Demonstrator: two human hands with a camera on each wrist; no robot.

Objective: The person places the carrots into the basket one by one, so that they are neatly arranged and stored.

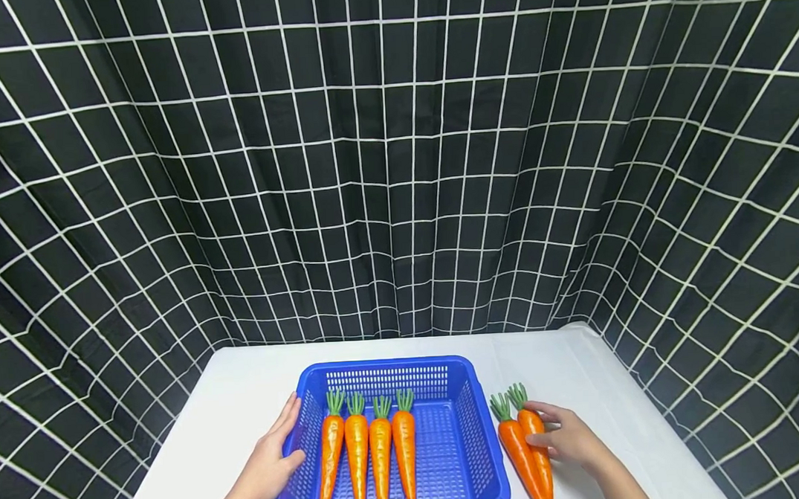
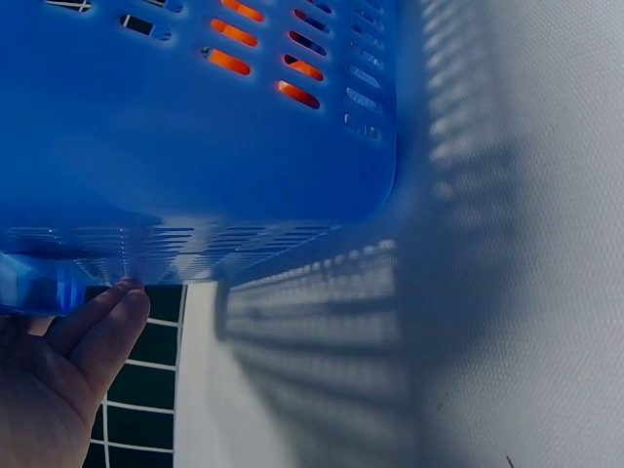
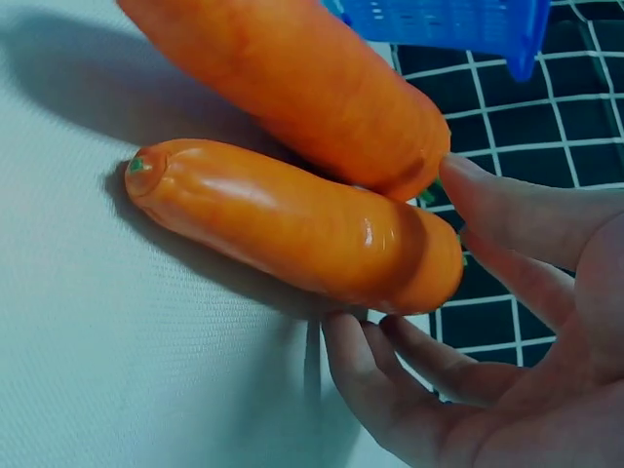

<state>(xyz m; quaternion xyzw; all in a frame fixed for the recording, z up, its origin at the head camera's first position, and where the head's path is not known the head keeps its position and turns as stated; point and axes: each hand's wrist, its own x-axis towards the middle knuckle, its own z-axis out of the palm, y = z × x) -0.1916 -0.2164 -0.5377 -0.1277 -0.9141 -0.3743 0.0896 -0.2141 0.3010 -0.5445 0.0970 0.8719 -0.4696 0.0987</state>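
A blue plastic basket (image 1: 391, 366) with slotted walls stands on the white table. Several orange carrots (image 1: 357, 460) with green tops lie side by side in its left and middle part. My left hand (image 1: 272, 456) rests against the basket's left side, its fingers fairly straight. In the left wrist view, that hand's fingertips (image 2: 122, 302) meet the slotted wall. Right of the basket lie two more carrots, close together. My right hand (image 1: 564, 436) holds the right-hand carrot (image 3: 292, 229), thumb on one side and curled fingers on the other. The thumb tip is also right at the neighbouring carrot (image 3: 302, 93).
The white table (image 1: 258, 375) extends to both sides of the basket and behind it. A black curtain with a white grid (image 1: 389, 168) encloses the table at the back and sides. Inside the basket, the bare floor (image 1: 442, 456) shows right of the carrots.
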